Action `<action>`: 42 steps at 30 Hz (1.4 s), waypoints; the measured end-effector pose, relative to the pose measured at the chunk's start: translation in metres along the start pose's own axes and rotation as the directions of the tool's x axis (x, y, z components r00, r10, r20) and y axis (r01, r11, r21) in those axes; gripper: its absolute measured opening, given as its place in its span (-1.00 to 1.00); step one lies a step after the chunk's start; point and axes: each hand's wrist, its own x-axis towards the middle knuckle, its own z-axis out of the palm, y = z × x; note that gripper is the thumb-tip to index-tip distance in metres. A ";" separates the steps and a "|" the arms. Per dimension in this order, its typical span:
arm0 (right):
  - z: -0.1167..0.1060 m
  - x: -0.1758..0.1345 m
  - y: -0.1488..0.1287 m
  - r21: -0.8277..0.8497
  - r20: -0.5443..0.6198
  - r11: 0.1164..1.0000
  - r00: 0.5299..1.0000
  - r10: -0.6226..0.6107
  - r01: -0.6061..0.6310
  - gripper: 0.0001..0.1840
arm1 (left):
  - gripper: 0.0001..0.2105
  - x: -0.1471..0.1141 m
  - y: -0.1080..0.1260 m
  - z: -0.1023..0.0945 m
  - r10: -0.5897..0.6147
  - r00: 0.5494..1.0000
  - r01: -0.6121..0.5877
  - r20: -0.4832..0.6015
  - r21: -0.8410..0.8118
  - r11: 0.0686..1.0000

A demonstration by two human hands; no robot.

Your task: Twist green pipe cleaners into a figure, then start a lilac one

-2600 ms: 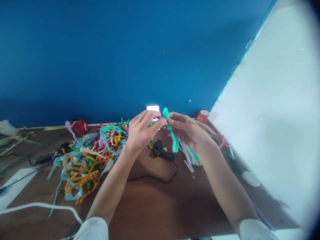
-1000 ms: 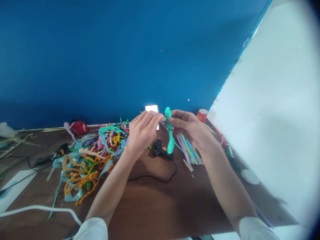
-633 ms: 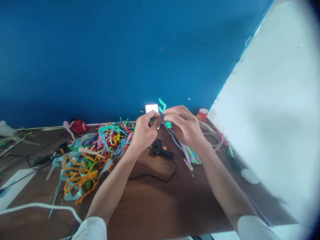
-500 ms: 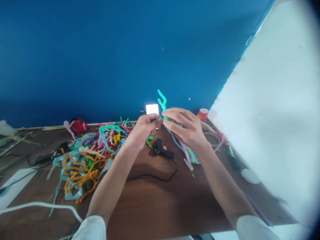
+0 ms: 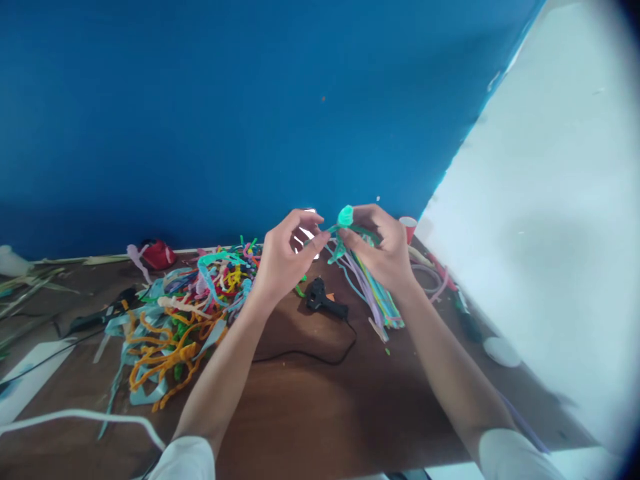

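A bright turquoise pipe-cleaner piece (image 5: 345, 216) with a rounded top and bent strands is up in front of me, over the table. My right hand (image 5: 377, 243) is closed on it, thumb and fingers pinching its middle. My left hand (image 5: 290, 250) meets it from the other side; one short strand runs to the tip of its thumb, while the index finger curves above. Below the right hand lies a bundle of pastel pipe cleaners (image 5: 377, 293). A black glue gun (image 5: 323, 299) rests on the table between my forearms.
A heap of coloured pipe cleaners (image 5: 185, 320) spreads on the left. Behind my left hand stands a lit phone (image 5: 313, 252), partly hidden. A red cup (image 5: 409, 230) is at the back right. The glue gun's cord (image 5: 320, 361) crosses the brown table (image 5: 310, 420). A blue wall (image 5: 240, 120) rises behind.
The turquoise piece has turned: its forked end no longer points up, and a rounded part shows on top. My left fingers have spread from a closed curl, and my right hand has rotated.
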 end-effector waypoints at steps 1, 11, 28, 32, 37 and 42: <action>0.000 0.001 0.000 0.092 0.018 0.992 0.997 0.080 -0.081 -0.83 | -0.82 -0.001 0.000 0.000 0.109 0.994 -0.105 -0.020 0.135 0.985; -0.006 0.007 -0.001 0.482 0.260 0.682 0.833 0.489 -0.551 -0.73 | -0.78 -0.006 -0.017 -0.004 0.596 0.778 -0.570 0.200 0.624 0.534; -0.006 -0.002 -0.001 -0.286 0.198 0.881 0.923 -0.330 0.377 -0.89 | -0.70 -0.005 0.002 0.010 -0.182 0.983 0.182 0.019 -0.198 0.963; -0.006 -0.007 -0.001 -0.561 0.343 0.478 0.716 -0.608 0.675 -0.80 | -0.71 -0.001 0.011 0.003 -0.435 0.841 0.534 0.322 -0.627 0.567; -0.002 -0.010 0.000 -0.589 0.303 0.391 0.641 -0.705 0.707 -0.79 | -0.74 0.000 0.017 -0.003 -0.442 0.794 0.598 0.417 -0.662 0.451; 0.004 -0.006 0.000 -0.360 0.038 0.849 0.915 -0.401 0.387 -0.76 | -0.79 0.000 0.008 -0.005 -0.256 0.953 0.300 0.162 -0.386 0.872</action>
